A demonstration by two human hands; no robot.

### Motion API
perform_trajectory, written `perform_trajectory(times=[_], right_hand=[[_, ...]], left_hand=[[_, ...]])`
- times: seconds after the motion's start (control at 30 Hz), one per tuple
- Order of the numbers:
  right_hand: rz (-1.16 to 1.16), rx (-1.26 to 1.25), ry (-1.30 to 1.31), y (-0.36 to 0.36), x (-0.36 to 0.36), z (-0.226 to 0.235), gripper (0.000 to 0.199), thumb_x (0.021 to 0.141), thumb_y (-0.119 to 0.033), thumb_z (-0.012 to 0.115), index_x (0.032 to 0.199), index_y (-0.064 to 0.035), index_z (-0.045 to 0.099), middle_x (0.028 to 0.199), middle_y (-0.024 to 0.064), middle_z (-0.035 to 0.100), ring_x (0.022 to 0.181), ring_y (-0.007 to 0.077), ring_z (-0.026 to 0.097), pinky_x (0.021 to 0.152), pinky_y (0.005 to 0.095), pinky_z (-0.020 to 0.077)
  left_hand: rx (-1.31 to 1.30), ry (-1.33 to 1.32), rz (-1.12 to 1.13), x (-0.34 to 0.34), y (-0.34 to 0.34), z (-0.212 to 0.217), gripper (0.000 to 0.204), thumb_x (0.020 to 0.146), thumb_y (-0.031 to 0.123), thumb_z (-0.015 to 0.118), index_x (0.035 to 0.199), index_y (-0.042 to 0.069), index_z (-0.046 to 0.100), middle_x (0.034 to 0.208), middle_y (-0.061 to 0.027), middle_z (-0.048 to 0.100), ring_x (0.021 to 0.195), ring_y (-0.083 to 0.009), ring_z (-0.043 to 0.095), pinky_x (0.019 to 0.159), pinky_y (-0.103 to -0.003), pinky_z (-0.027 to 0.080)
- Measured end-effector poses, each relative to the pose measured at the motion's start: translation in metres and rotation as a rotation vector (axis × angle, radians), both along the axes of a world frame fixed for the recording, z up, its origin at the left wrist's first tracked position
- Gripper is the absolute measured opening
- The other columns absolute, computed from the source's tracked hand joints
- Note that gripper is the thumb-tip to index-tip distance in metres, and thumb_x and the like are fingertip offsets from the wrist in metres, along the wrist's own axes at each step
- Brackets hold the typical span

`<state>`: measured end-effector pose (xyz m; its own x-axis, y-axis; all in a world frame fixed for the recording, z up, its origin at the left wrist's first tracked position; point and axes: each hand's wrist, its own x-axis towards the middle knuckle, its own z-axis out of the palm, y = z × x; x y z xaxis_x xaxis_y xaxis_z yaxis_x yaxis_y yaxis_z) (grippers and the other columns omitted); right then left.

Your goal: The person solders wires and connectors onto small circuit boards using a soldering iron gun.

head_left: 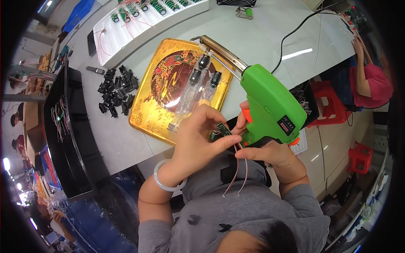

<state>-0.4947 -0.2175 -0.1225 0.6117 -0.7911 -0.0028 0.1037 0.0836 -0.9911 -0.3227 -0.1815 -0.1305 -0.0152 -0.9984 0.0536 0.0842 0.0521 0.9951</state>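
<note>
My right hand (270,149) grips a green glue gun (270,105) with an orange trigger; its brass nozzle (221,50) points up and left over a gold tray (145,111). My left hand (202,135) pinches a small black part (223,128) with thin red and white wires (236,173) hanging from it, right beside the gun's handle. A pale bangle (166,181) circles my left wrist. On the gold tray lie three small black parts (204,71) on clear plastic.
A heap of small black parts (118,90) lies left of the tray. A black tray (67,126) with wired pieces sits at far left, a white rack (139,21) of green components at the back. The gun's black cable (299,27) runs right. Another person (367,80) in pink works at right.
</note>
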Motion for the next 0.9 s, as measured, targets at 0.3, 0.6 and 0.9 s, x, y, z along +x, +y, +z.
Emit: perform_trajectory(times=[0.3,0.6,0.9], right_hand=[[-0.109,-0.16,0.205,-0.004,-0.019,0.001,0.062,0.063,0.011,0.064,0.118,-0.0022,0.039,0.089,0.0069,0.048,0.079,0.0137,0.055,0.07,0.024,0.0457],[-0.17,0.004,0.074,-0.005,-0.032,-0.005,0.039,0.07,0.001,0.066,0.105,-0.0016,0.049,0.086,0.0011,0.052,0.077,0.0073,0.053,0.068,0.0217,0.043],[-0.229,-0.124,-0.014,-0.007,-0.021,-0.007,0.053,0.071,0.002,0.065,0.117,0.0003,0.04,0.094,0.0047,0.052,0.086,0.0127,0.055,0.077,0.0246,0.045]], left_hand=[[0.318,0.248,-0.188,-0.008,-0.012,0.007,0.026,0.07,0.007,0.071,0.078,0.003,0.046,0.072,-0.002,0.052,0.058,-0.0054,0.05,0.045,-0.017,0.039],[0.3,0.465,-0.495,-0.001,-0.01,0.0,0.018,0.076,0.003,0.063,0.09,-0.002,0.051,0.086,-0.0077,0.057,0.064,-0.0098,0.054,0.056,-0.02,0.044],[0.164,0.399,-0.33,0.008,-0.009,-0.007,0.014,0.079,-0.006,0.054,0.092,-0.003,0.049,0.084,-0.0112,0.059,0.078,-0.0175,0.06,0.073,-0.029,0.05]])
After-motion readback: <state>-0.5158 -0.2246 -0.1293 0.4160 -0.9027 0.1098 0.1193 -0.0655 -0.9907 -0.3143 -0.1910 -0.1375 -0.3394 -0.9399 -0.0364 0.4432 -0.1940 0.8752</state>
